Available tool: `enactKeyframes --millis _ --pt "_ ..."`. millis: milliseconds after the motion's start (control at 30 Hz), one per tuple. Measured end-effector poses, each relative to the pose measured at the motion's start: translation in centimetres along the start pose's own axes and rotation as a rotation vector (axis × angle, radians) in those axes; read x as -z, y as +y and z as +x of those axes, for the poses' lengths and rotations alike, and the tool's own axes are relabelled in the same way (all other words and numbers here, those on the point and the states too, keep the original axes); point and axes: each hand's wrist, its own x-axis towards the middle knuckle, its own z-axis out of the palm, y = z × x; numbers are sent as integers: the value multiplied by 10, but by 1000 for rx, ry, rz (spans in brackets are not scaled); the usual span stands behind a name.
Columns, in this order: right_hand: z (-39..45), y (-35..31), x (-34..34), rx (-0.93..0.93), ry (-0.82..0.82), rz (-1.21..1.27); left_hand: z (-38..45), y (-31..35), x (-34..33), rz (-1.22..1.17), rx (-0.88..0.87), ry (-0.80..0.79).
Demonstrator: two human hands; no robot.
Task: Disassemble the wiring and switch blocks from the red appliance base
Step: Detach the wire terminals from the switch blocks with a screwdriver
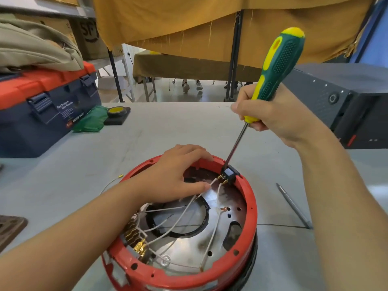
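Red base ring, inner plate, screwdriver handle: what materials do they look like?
Red base ring: likely moulded plastic, semi-gloss, with chipped edges and round holes. Inner plate: bare sheet metal, silvery and reflective, with dark scorch-like stains. Screwdriver handle: green and yellow, probably plastic with rubbery grip, going by the dotted texture; its shaft looks like steel.

Red base (241, 267), wired black switch block (230, 175)
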Motion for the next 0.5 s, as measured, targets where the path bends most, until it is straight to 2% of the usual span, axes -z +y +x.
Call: enactKeyframes --millis 500 --pt "0 -8 -6 19 -109 -128 -1 0 0 16 5 10"
